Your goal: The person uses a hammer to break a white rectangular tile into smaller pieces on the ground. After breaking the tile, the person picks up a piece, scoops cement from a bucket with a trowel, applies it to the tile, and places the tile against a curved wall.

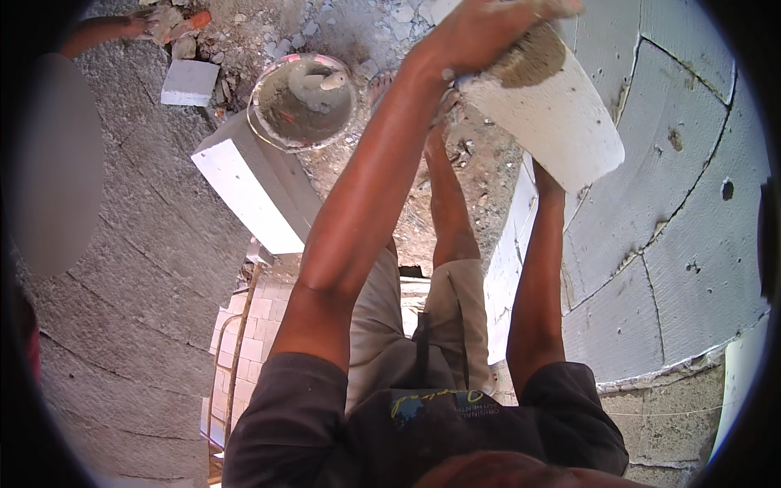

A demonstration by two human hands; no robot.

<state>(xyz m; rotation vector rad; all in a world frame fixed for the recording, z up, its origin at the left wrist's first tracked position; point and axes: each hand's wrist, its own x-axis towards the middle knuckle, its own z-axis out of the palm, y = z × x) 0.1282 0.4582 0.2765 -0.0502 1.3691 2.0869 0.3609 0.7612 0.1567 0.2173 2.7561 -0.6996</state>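
Observation:
A white lightweight concrete block [561,118], with a patch of grey mortar [534,58] on its far part, is held up tilted at the upper right. My left hand [488,34] reaches across to the block's far end and grips it there, fingers toward the top edge of the picture. From below, my right wrist [549,180] runs up behind the block's near end; the right hand and its fingers are hidden by the block, which it supports. Some mortar dust clings to my left hand.
Left of my arms, a bucket of wet mortar [303,102] holds a scoop-like tool [329,83]. Near it are a large white block [252,195] and a smaller one [189,82]. A co-worker's hand [150,24] is by an orange piece. Block walls [675,163] flank both sides; rubble covers the ground.

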